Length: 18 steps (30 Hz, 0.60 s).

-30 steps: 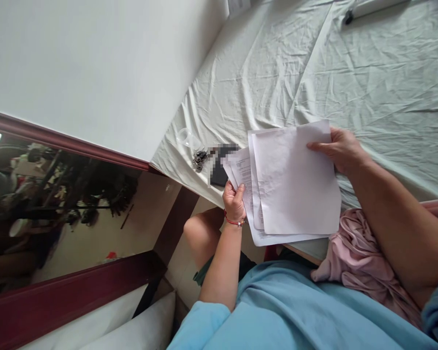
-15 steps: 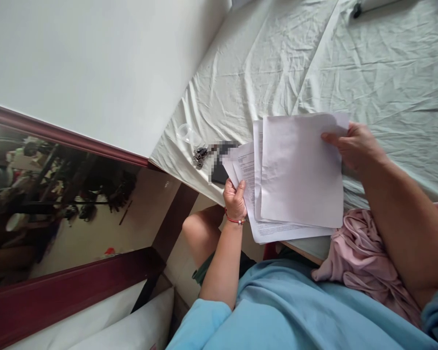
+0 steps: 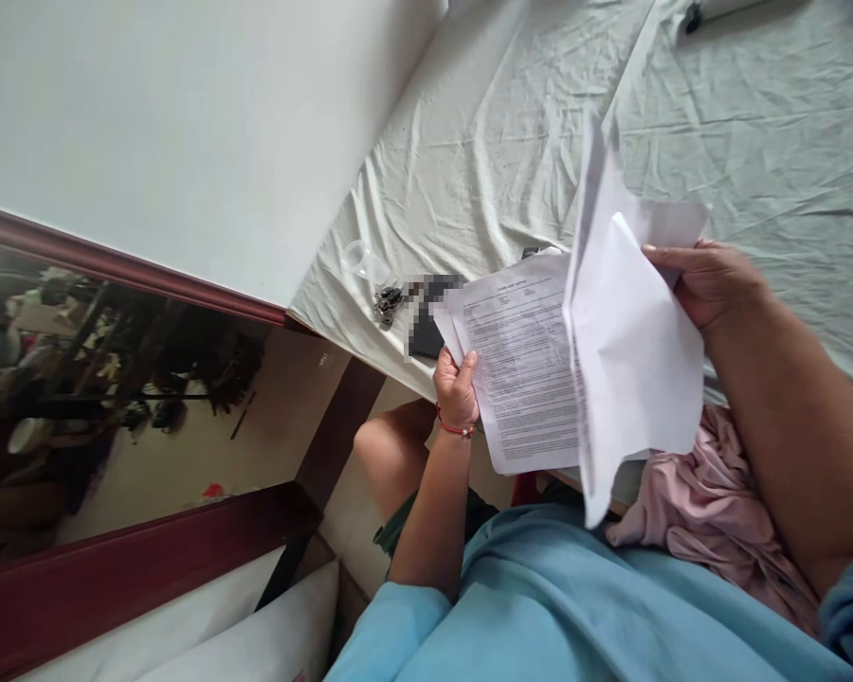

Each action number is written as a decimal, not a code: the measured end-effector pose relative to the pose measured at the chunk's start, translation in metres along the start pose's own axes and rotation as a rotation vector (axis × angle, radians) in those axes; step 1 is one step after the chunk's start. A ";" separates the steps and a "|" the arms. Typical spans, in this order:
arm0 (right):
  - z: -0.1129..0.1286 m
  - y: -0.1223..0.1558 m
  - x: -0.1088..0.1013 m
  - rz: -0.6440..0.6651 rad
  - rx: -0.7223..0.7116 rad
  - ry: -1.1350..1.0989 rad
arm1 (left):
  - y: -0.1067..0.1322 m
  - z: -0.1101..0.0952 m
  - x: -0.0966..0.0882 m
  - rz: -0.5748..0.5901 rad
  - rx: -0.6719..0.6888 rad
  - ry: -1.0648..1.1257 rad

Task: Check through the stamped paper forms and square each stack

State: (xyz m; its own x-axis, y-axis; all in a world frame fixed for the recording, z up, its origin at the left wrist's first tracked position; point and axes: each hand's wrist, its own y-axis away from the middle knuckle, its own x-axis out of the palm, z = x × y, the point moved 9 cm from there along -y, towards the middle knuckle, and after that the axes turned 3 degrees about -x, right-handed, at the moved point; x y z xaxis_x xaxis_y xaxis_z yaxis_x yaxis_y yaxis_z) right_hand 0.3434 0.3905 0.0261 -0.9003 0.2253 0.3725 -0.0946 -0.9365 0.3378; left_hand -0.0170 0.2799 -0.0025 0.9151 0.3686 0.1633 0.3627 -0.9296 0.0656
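My left hand (image 3: 457,382), with a red bracelet at the wrist, is closed on the left edge of a stack of printed sheets (image 3: 522,365) over the near edge of the bed. My right hand (image 3: 707,279) pinches the top blank-backed sheets (image 3: 632,350) by their right edge and has them lifted and folded up, so the printed page below shows. A dark phone (image 3: 426,327) and a bunch of keys (image 3: 388,305) lie on the sheet just left of the papers.
A pale green bedsheet (image 3: 753,142) covers the bed ahead. A pink cloth (image 3: 711,511) is bunched by my right forearm. A clear plastic bit (image 3: 361,258) lies near the keys. White wall and a dark red frame (image 3: 135,275) stand at the left.
My right hand has lifted the top sheets up and to the right, turning them on edge and baring the printed page beneath. My left hand has stayed where it was.
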 end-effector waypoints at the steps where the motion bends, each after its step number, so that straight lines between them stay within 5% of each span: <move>1: -0.001 -0.001 0.001 0.005 -0.007 -0.006 | 0.000 0.000 0.000 0.000 0.002 -0.001; 18: -0.021 0.002 0.015 0.130 0.003 0.265 | -0.002 0.004 -0.005 -0.060 0.011 0.000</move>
State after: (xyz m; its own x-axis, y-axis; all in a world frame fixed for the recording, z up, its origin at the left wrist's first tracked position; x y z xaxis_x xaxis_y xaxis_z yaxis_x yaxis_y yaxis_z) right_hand 0.3206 0.3869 0.0143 -0.9844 0.0253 0.1739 0.0294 -0.9518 0.3052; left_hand -0.0219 0.2796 -0.0073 0.8917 0.4238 0.1593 0.4190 -0.9057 0.0640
